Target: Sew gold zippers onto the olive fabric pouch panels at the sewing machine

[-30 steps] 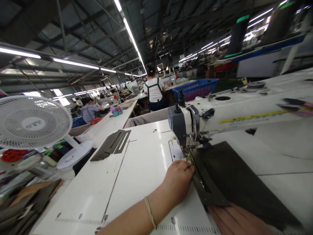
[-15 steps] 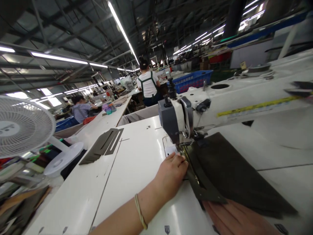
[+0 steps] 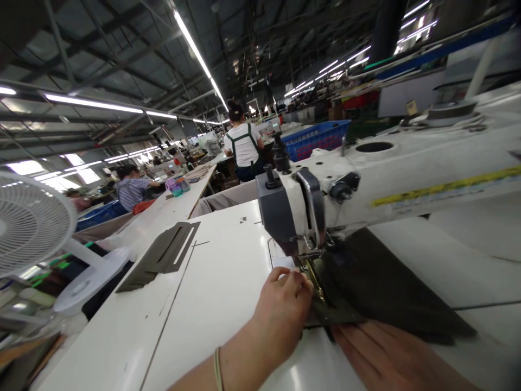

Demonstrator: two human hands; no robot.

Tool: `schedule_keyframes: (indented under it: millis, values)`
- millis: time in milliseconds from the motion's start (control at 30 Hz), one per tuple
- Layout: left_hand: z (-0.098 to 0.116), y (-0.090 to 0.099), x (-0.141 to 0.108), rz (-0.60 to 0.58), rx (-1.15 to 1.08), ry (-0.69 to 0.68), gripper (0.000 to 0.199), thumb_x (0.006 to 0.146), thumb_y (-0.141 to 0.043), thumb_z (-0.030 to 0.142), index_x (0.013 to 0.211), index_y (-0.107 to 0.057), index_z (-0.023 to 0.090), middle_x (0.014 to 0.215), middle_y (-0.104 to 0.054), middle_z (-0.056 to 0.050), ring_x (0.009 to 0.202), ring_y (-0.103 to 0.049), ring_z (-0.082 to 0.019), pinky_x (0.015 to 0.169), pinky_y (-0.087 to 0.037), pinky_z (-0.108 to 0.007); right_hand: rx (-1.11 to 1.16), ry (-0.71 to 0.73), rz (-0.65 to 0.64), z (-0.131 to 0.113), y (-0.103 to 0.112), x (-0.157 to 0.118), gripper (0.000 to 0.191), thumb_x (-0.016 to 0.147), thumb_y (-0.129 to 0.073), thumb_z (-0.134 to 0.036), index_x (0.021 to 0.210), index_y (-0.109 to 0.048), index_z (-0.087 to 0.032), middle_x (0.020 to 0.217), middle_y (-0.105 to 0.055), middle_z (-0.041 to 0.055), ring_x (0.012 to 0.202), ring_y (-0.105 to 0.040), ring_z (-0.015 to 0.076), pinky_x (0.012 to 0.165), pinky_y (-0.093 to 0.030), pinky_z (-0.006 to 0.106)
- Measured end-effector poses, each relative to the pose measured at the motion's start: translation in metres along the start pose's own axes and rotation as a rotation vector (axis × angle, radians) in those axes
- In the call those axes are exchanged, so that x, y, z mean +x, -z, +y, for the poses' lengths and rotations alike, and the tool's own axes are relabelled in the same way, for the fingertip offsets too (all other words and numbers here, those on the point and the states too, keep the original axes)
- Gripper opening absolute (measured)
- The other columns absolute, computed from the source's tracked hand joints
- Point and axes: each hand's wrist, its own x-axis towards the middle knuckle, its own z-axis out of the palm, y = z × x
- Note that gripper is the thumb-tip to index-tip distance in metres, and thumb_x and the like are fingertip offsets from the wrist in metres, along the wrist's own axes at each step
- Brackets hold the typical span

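Note:
My left hand rests on the white table with its fingertips pressing the left edge of a dark olive fabric piece, just in front of the presser foot of a white sewing machine. My right hand lies flat, fingers together, on the near edge of the same fabric at the bottom right. The fabric runs under the machine arm toward the right.
A stack of dark cut fabric pieces lies on the table's left side. A white desk fan stands at far left. A blue basket sits behind the machine. Two people work at benches farther back.
The view has shifted closer and lower. My right hand has come further into view on the fabric. My left hand stays at the fabric edge by the presser foot.

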Motion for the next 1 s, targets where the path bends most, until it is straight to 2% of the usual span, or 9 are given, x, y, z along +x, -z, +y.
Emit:
schedule_keyframes:
  millis: [167,267,400,533,667,733,833,900,1000]
  values:
    - [-0.005,-0.002,0.005,0.032,-0.054,0.053,0.014,0.087,-0.048,0.011,0.096,-0.058,0.012,0.088,-0.061,-0.009,0.085,-0.06,-0.02,0.084,-0.051,-0.035,0.055,0.01,0.073,0.009,-0.008,0.014,0.04,0.084,-0.028,0.003,0.074,-0.063,-0.014,0.066,-0.061,0.005,0.059,-0.053,0.0159,0.055,-0.042,0.029]
    - [-0.008,-0.006,0.007,0.055,-0.042,0.066,0.011,0.086,-0.05,0.009,0.092,-0.059,0.012,0.087,-0.061,-0.009,0.085,-0.059,-0.021,0.083,-0.051,-0.034,0.076,0.019,0.09,0.013,-0.015,0.019,0.038,0.083,-0.029,0.002,0.071,-0.062,-0.014,0.065,-0.06,0.0058,0.057,-0.051,0.0164,0.052,-0.04,0.03]
    - [-0.011,-0.011,0.006,0.048,-0.067,0.056,0.009,0.084,-0.053,0.009,0.09,-0.059,0.011,0.088,-0.061,-0.01,0.085,-0.058,-0.021,0.085,-0.051,-0.035,0.073,0.025,0.062,0.019,-0.022,0.019,0.036,0.081,-0.031,0.003,0.072,-0.061,-0.014,0.07,-0.062,0.0069,0.061,-0.054,0.0168,0.055,-0.042,0.03]
    - [-0.01,-0.012,0.002,0.031,-0.16,0.092,0.018,0.078,-0.056,0.009,0.095,-0.061,0.01,0.091,-0.061,-0.01,0.089,-0.057,-0.023,0.087,-0.05,-0.037,0.094,0.057,0.045,0.026,-0.019,0.017,0.037,0.086,-0.028,0.0,0.083,-0.061,-0.016,0.074,-0.064,0.0044,0.065,-0.057,0.0149,0.061,-0.046,0.027]
    - [-0.002,-0.005,0.0,-0.017,-0.18,0.151,0.018,0.077,-0.056,0.012,0.094,-0.062,0.01,0.092,-0.06,-0.011,0.089,-0.057,-0.024,0.087,-0.049,-0.039,0.019,-0.07,0.065,0.031,-0.018,0.02,0.029,0.094,-0.031,-0.017,0.091,-0.061,-0.016,0.085,-0.066,0.0079,0.075,-0.061,0.0199,0.067,-0.049,0.033]
    - [0.002,0.0,-0.001,-0.036,-0.192,0.195,0.013,0.082,-0.053,0.016,0.092,-0.062,0.012,0.091,-0.059,-0.009,0.089,-0.056,-0.023,0.088,-0.048,-0.039,0.051,-0.164,-0.003,0.034,-0.023,0.024,0.023,0.091,-0.039,-0.024,0.089,-0.061,-0.017,0.088,-0.066,0.0103,0.074,-0.062,0.0228,0.065,-0.05,0.036]
    - [0.007,0.005,-0.002,-0.042,-0.226,0.266,0.015,0.09,-0.048,0.021,0.09,-0.061,0.015,0.092,-0.058,-0.007,0.09,-0.056,-0.021,0.092,-0.045,-0.04,0.231,-0.296,-0.249,0.042,-0.032,0.031,0.014,0.082,-0.047,-0.019,0.083,-0.06,-0.018,0.083,-0.067,0.0085,0.069,-0.064,0.0212,0.062,-0.05,0.033]
    - [0.008,0.005,-0.004,-0.04,-0.246,0.291,0.014,0.091,-0.049,0.023,0.09,-0.061,0.016,0.093,-0.058,-0.006,0.093,-0.055,-0.02,0.093,-0.044,-0.039,0.316,-0.333,-0.383,0.049,-0.034,0.036,0.015,0.08,-0.045,-0.015,0.076,-0.059,-0.019,0.075,-0.067,0.0058,0.064,-0.064,0.0192,0.059,-0.049,0.029]
    - [0.008,0.0,-0.006,-0.028,-0.245,0.295,0.011,0.084,-0.057,0.021,0.092,-0.061,0.015,0.095,-0.058,-0.006,0.093,-0.054,-0.02,0.094,-0.043,-0.037,0.348,-0.3,-0.408,0.06,-0.033,0.041,0.024,0.082,-0.038,-0.013,0.074,-0.059,-0.02,0.073,-0.067,0.0046,0.066,-0.065,0.0186,0.059,-0.049,0.028]
